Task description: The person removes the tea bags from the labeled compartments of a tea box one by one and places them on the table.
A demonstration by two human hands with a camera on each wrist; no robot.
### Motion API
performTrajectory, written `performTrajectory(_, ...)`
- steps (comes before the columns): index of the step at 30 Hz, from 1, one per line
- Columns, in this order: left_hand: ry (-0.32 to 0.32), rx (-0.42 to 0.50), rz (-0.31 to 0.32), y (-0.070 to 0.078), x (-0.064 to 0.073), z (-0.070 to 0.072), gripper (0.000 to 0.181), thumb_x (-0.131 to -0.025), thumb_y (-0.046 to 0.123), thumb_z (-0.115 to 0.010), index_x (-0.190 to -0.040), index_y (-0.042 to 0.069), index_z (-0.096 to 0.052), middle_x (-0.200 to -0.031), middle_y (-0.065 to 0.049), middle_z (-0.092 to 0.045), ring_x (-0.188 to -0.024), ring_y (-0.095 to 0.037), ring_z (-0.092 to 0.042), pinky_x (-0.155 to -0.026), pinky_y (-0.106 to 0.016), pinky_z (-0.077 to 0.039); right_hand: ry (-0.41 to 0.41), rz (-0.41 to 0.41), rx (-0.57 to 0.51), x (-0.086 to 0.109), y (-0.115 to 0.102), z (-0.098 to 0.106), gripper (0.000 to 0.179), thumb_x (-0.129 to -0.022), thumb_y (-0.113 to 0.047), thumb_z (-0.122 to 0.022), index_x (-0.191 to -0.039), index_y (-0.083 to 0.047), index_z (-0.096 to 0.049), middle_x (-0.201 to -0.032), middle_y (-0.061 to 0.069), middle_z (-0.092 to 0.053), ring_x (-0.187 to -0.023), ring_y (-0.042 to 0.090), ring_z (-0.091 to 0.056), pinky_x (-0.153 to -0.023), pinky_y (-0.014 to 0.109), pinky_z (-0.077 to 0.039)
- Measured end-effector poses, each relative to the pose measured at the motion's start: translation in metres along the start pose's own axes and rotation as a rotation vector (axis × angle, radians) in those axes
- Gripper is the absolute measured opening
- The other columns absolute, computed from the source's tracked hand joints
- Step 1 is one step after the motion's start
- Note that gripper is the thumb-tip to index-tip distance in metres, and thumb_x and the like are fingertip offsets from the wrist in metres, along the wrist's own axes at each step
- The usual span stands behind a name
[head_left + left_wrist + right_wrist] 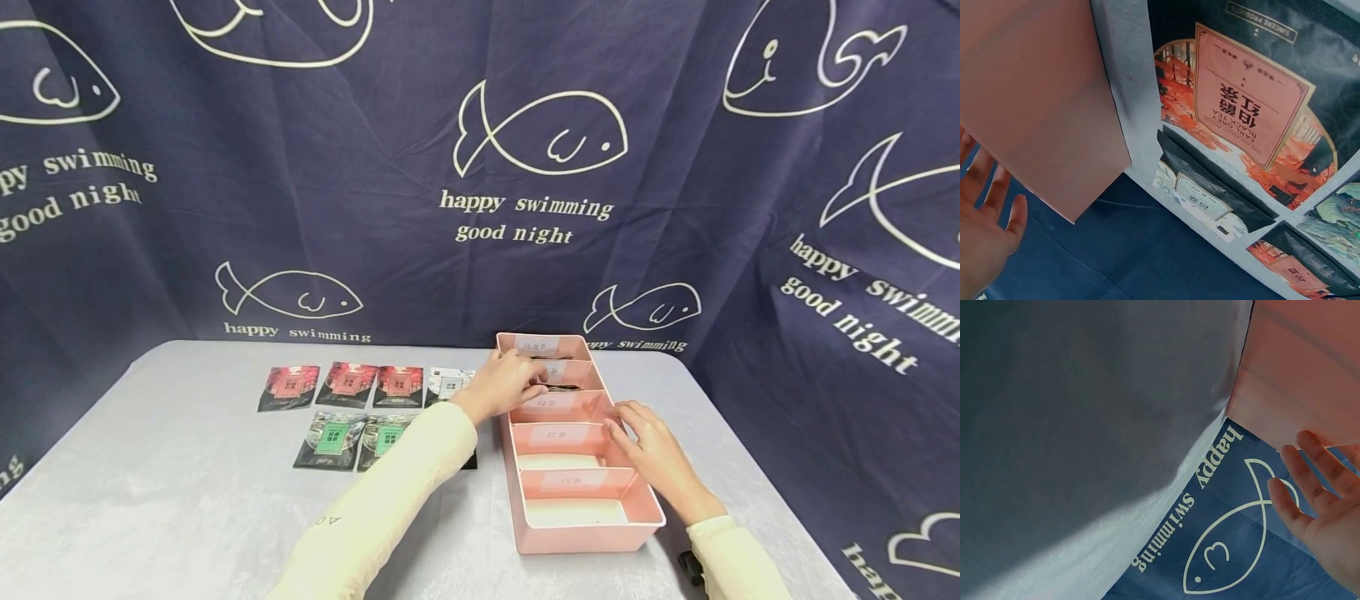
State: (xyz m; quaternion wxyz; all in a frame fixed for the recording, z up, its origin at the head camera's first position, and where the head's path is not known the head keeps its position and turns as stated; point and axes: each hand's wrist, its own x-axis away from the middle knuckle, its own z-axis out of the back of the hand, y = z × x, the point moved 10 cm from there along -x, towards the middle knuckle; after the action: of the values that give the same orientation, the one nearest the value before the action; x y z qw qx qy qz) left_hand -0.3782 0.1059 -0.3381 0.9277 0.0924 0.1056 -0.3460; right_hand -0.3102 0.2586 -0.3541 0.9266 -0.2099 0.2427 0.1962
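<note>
A long pink divided box (592, 537) stands on the table, a paper label in each compartment. My left hand (504, 383) reaches over its left rim towards the far compartments, fingertips close to a dark packet (562, 387) standing in the second one from the back. The inside of the box is hidden in the left wrist view, where my left hand (988, 219) shows relaxed fingers over the rim. On the right rim lie the fingers of my right hand (652, 450); that same right hand (1329, 512) appears with spread fingers at the box's edge.
Left of the box, tea packets lie in two rows: red-labelled ones (291, 387), a white one (448, 383) and green-labelled ones (330, 440). My left sleeve covers part of the front row. A small black object (691, 567) is beside my right sleeve. Dark blue curtain (405, 183) surrounds the table.
</note>
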Motion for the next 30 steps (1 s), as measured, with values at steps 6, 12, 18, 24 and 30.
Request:
performTrajectory(6, -0.003, -0.023, -0.013, 0.001, 0.001, -0.002, 0.012, -0.089, 0.032, -0.056, -0.094, 0.026, -0.066, -0.097, 0.012, -0.067, -0.096, -0.015, -0.053, -0.083, -0.038, -0.036, 0.005, 0.003, 0.001, 0.0, 0.0, 0.001, 0.016, -0.087, -0.016, -0.058, -0.096, -0.004, -0.064, -0.097, 0.007, -0.062, -0.095, 0.026, -0.057, -0.085, 0.04, -0.04)
performTrajectory(12, 0.023, -0.03, -0.029, 0.004, 0.002, 0.001, 0.011, -0.089, 0.029, -0.057, -0.092, 0.025, -0.066, -0.094, 0.013, -0.067, -0.094, -0.015, -0.054, -0.088, -0.042, -0.037, 0.005, -0.001, -0.002, 0.001, -0.001, 0.001, 0.016, -0.087, -0.016, -0.057, -0.096, -0.004, -0.064, -0.098, 0.008, -0.062, -0.095, 0.027, -0.057, -0.085, 0.041, -0.04)
performTrajectory(18, 0.081, -0.06, -0.03, 0.007, 0.004, 0.005, 0.007, -0.087, 0.026, -0.059, -0.087, 0.025, -0.066, -0.088, 0.012, -0.067, -0.091, -0.014, -0.056, -0.086, -0.04, -0.039, 0.003, -0.006, -0.005, 0.0, 0.0, 0.002, 0.017, -0.088, -0.015, -0.057, -0.097, -0.003, -0.063, -0.099, 0.009, -0.062, -0.096, 0.028, -0.057, -0.086, 0.042, -0.041)
performTrajectory(24, 0.118, -0.086, -0.029, 0.008, 0.004, 0.007, 0.006, -0.085, 0.026, -0.061, -0.083, 0.025, -0.066, -0.082, 0.012, -0.066, -0.089, -0.013, -0.057, -0.079, -0.035, -0.041, 0.006, -0.002, -0.005, 0.0, -0.001, 0.002, 0.016, -0.087, -0.014, -0.057, -0.097, -0.004, -0.064, -0.097, 0.008, -0.062, -0.095, 0.027, -0.057, -0.085, 0.04, -0.04)
performTrajectory(30, 0.161, -0.067, -0.014, 0.007, 0.005, 0.011, 0.004, -0.083, 0.028, -0.064, -0.081, 0.025, -0.066, -0.079, 0.012, -0.066, -0.088, -0.013, -0.058, -0.078, -0.035, -0.04, 0.013, -0.001, -0.004, 0.0, -0.001, 0.003, 0.015, -0.087, -0.014, -0.058, -0.097, -0.004, -0.064, -0.097, 0.008, -0.062, -0.095, 0.026, -0.057, -0.085, 0.038, -0.04)
